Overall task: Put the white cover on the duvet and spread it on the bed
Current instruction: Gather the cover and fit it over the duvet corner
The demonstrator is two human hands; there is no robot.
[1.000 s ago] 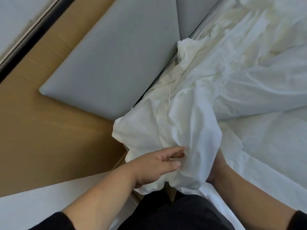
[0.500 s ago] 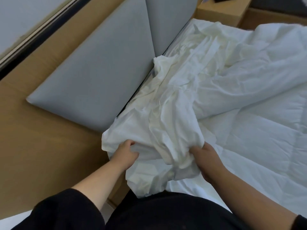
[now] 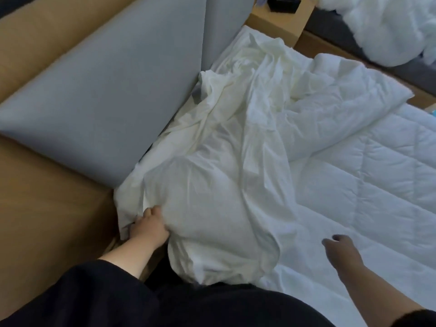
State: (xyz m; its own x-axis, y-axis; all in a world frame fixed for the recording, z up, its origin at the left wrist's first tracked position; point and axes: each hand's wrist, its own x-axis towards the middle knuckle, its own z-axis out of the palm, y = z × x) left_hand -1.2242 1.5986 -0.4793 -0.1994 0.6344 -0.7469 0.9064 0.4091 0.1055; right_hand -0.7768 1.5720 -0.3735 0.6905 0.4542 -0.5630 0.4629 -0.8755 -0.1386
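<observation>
The white cover [image 3: 212,185] lies bunched at the head corner of the bed, drawn over a rounded corner of the duvet. The quilted white duvet [image 3: 365,161] spreads bare to the right across the bed. My left hand [image 3: 148,226] is closed on the cover's edge at the near left corner. Hovering just above the duvet, right of the bunched cover, my right hand [image 3: 342,253] has loose fingers and holds nothing.
Grey padded headboard panels [image 3: 106,95] stand against a wooden wall [image 3: 47,208] on the left. A wooden nightstand [image 3: 280,17] with a dark object sits at the top. Another white duvet [image 3: 389,29] lies on a dark surface at the top right.
My right hand has let go of the bunched cover and moved right over the duvet. The cover has been pulled down over the duvet corner. The view has tilted up.
</observation>
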